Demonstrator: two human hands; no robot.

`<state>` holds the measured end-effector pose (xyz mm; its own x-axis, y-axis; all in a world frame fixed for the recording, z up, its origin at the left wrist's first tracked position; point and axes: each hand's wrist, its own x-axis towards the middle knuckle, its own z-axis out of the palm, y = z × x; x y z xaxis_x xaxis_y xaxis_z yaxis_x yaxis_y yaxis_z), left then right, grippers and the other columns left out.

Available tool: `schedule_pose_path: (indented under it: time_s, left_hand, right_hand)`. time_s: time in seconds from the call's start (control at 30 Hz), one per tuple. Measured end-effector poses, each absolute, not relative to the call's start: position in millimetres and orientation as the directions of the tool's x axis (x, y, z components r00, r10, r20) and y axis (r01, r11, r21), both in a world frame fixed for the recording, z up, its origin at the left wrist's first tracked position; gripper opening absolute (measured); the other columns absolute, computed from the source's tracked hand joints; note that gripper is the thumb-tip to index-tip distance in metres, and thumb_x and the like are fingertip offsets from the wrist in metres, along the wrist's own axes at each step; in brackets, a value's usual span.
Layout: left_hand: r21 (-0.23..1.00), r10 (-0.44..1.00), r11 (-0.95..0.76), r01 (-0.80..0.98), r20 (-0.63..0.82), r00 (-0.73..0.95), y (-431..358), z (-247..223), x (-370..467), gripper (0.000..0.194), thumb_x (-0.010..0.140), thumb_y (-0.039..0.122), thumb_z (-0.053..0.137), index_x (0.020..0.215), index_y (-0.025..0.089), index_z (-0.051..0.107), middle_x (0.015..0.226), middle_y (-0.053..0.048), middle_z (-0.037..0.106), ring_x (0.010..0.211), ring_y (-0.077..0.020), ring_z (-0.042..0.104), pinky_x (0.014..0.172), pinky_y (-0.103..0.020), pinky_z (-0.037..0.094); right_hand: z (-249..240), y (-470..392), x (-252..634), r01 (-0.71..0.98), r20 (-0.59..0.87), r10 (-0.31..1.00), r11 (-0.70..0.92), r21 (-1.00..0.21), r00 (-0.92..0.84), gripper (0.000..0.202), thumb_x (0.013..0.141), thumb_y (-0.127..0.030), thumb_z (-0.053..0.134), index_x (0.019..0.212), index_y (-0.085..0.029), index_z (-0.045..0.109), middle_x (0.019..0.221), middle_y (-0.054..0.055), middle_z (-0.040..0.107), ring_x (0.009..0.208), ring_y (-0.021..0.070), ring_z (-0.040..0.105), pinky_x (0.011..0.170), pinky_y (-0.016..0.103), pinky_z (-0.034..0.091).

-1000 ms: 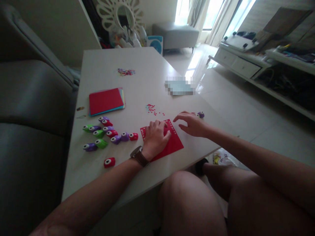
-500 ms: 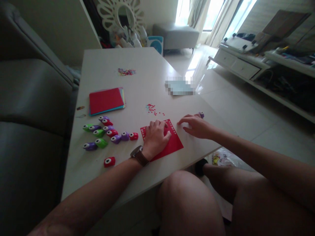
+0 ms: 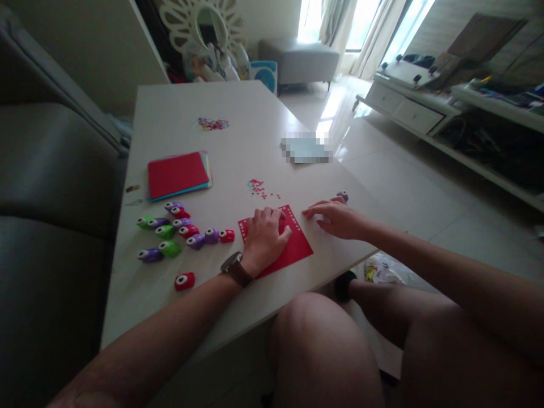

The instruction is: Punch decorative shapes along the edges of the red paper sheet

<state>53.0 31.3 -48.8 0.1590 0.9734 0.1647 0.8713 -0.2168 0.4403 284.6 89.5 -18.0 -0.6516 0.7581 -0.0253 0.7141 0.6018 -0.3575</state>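
Observation:
My left hand [image 3: 267,238], with a watch [image 3: 232,263] on its wrist, rests on a red sheet of paper [image 3: 293,246]. Its thumb is spread apart, its fingers are bent forward over the far edge, and the space beneath the palm is hidden. Small punched holes run along the visible left and upper right borders of the sheet. To the right of the paper, my right hand [image 3: 338,218] lies on the tabletop with fingers apart, holding nothing visible. Just behind it sits a purple craft punch [image 3: 342,196]. Tiny red paper cutouts [image 3: 257,187] lie scattered beyond the sheet.
Several red, green and purple craft punches [image 3: 170,229] stand left of the paper, with one red punch [image 3: 185,281] nearer me. Farther back are a stack of coloured paper [image 3: 178,175], a heap of colourful confetti [image 3: 212,124] and a blurred pale item [image 3: 306,149] on the white table [image 3: 178,116].
The whole view has shifted slightly, so everything appears a little farther left. Both hands keep nearly the same places and poses on the paper and table.

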Motion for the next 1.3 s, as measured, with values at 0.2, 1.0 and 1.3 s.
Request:
schedule_pose_path:
  time_s: [0.2, 1.0, 1.3]
  left_hand:
    - [0.432, 0.974, -0.215, 0.876, 0.162, 0.159, 30.8, -47.9, 53.0, 0.014, 0.092, 0.032, 0.059, 0.104, 0.024, 0.061, 0.113, -0.007, 0.065, 0.110, -0.0281, 0.053, 0.093, -0.044, 0.042]
    - [0.439, 0.971, -0.227, 0.869, 0.175, 0.165, 31.2, -49.9, 52.3, 0.015, 0.091, 0.031, 0.059, 0.104, 0.023, 0.062, 0.110, -0.006, 0.064, 0.108, -0.0281, 0.052, 0.091, -0.045, 0.042]
    - [0.432, 0.970, -0.229, 0.872, 0.179, 0.166, 30.4, -48.1, 52.5, 0.014, 0.091, 0.031, 0.060, 0.103, 0.023, 0.061, 0.111, -0.007, 0.064, 0.108, -0.0281, 0.052, 0.092, -0.045, 0.042]
  right_hand:
    - [-21.2, 90.7, 288.5, 0.694, -0.033, 0.740, 0.613, -0.377, -0.672, 0.040, 0.082, -0.013, 0.056, 0.115, -0.028, 0.073, 0.131, 0.004, 0.072, 0.123, 0.0286, 0.064, 0.108, 0.051, 0.035]
    - [-18.3, 96.6, 288.1, 0.705, -0.062, 0.749, 0.588, -0.396, -0.660, 0.036, 0.083, -0.016, 0.060, 0.112, -0.030, 0.075, 0.125, 0.002, 0.075, 0.119, 0.0265, 0.066, 0.107, 0.046, 0.036]
    - [-17.0, 96.4, 287.7, 0.690, -0.040, 0.746, 0.593, -0.415, -0.665, 0.032, 0.082, -0.015, 0.060, 0.107, -0.028, 0.075, 0.124, 0.003, 0.075, 0.117, 0.0253, 0.067, 0.105, 0.044, 0.040]
